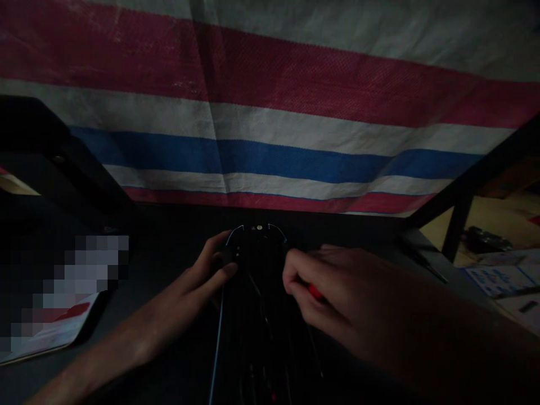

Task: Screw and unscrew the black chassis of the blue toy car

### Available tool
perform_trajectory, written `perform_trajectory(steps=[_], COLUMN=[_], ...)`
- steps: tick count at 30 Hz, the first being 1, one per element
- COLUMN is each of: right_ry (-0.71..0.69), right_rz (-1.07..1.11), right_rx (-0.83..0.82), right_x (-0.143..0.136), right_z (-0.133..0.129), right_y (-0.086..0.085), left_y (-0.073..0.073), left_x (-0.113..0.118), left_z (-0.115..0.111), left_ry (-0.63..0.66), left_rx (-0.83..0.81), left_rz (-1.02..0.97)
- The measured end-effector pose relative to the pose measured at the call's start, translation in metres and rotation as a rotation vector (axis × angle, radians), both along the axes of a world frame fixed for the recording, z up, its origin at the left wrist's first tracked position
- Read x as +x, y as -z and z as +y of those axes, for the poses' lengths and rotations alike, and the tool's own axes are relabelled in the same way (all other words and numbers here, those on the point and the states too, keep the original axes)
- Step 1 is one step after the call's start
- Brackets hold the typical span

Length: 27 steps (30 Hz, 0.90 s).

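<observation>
A long black device [257,304] with light-blue edging and a rounded far end lies at the centre, very dark, with thin wires or lines along it. My left hand [211,270] grips its left edge near the rounded end, thumb on top and fingers down the side. On the other side my right hand [316,281] is closed around a tool with a red handle [314,291]. A thin shaft with a bright tip shows below that hand, beside the device. Darkness hides the device's details and most of the tool.
A striped red, white and blue sheet [270,157] hangs behind. Black frame bars [458,225] stand at both sides. A phone-like item [63,332], partly pixelated, lies left. A dark thin tool [422,259] rests right, with printed papers [502,275] beyond.
</observation>
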State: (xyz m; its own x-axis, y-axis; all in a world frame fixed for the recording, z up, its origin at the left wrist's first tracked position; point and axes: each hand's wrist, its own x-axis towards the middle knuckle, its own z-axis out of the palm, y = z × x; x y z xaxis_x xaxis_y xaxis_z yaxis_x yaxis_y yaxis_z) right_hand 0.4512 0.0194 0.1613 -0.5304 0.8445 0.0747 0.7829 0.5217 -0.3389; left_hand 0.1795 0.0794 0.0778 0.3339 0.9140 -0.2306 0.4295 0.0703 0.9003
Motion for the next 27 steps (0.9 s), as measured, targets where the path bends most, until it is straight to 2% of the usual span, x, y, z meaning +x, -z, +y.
perform_trajectory(steps=[5,9,14,18,23,27], right_ry=[-0.055,-0.019,-0.067,-0.010,-0.047,-0.011], right_rz=[0.075,0.002,0.003,-0.014,-0.035,-0.012], right_rx=[-0.084,-0.100,-0.082,-0.076,-0.040,-0.031], right_x=[0.005,0.006,0.007,0.006,0.005,0.006], right_z=[0.002,0.004,0.001,0.002,0.004,0.005], right_y=[-0.013,-0.020,-0.021,-0.021,-0.018,-0.016], left_y=[0.010,0.014,0.011,0.009,0.008,0.009], left_x=[0.007,0.014,0.021,0.020,0.018,0.018], left_z=[-0.003,-0.013,-0.020,-0.021,-0.021,-0.021], left_ry=[0.010,-0.038,-0.074,-0.059,-0.075,-0.069], left_rx=[0.040,0.141,0.164,0.169,0.172,0.164], left_rz=[-0.058,-0.022,-0.012,-0.028,-0.023,-0.038])
